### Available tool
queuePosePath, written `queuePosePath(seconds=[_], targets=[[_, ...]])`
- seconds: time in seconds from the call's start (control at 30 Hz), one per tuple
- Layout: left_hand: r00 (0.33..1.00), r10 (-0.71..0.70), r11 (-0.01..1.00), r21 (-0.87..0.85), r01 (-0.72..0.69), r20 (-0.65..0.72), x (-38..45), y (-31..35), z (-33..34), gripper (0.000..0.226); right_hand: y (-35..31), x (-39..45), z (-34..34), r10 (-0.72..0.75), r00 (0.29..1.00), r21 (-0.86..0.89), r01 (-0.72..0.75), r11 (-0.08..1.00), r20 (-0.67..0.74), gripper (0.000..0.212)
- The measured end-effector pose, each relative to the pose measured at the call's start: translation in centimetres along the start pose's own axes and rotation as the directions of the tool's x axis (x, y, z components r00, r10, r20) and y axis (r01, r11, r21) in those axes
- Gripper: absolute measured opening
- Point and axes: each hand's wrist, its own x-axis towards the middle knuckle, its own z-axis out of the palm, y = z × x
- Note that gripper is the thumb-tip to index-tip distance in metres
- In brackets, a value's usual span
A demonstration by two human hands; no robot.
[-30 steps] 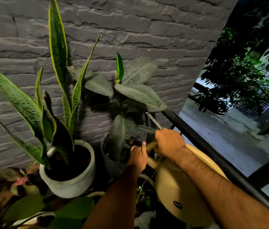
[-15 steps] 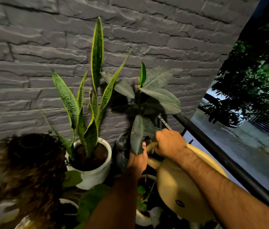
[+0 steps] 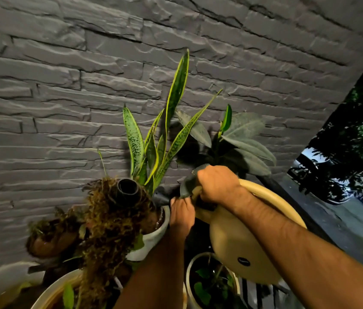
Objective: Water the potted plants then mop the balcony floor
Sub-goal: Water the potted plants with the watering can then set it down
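My right hand grips the handle of a cream watering can, tilted toward the wall. My left hand sits at the can's front by the dark spout; its fingers are hidden, so its grip cannot be told. The spout reaches over the rim of a white pot holding a snake plant with tall yellow-edged leaves. A broad-leaved plant stands just right of it, its pot hidden behind my hands.
A moss pole with a dark tube top rises in front at the left. A pot with small green leaves sits below the can. A black railing runs along the right. The grey stone wall stands behind.
The view has swung left and up; the plants now sit lower and to the right. The can and both hands have shifted from the broad-leaved plant toward the snake plant's white pot.
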Motion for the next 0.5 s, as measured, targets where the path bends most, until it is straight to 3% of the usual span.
queuePosePath(seconds=[0.07, 0.17, 0.3, 0.5], targets=[[0.995, -0.013, 0.997, -0.079, 0.005, -0.098, 0.5, -0.7, 0.3, 0.019, -0.3, 0.6, -0.6, -0.025, 1.000, -0.020, 0.024, 0.999, -0.007, 0.028], [0.993, -0.033, 0.997, -0.074, 0.025, -0.113, 0.9, -0.2, -0.1, 0.008, -0.6, 1.3, -1.0, -0.038, 0.999, -0.049, 0.038, 0.998, 0.001, 0.029], [0.999, -0.041, 0.996, 0.075, 0.040, 0.018, 0.3, -0.5, 1.1, 0.022, -0.4, 1.7, -1.1, -0.038, 0.999, -0.053, 0.039, 0.998, 0.011, 0.029], [0.992, 0.122, 0.946, 0.301, -0.121, 0.015, -1.3, -0.8, 2.0, 0.028, 0.0, 1.4, 0.0, -0.031, 0.999, -0.019, 0.031, 0.999, 0.009, 0.028]])
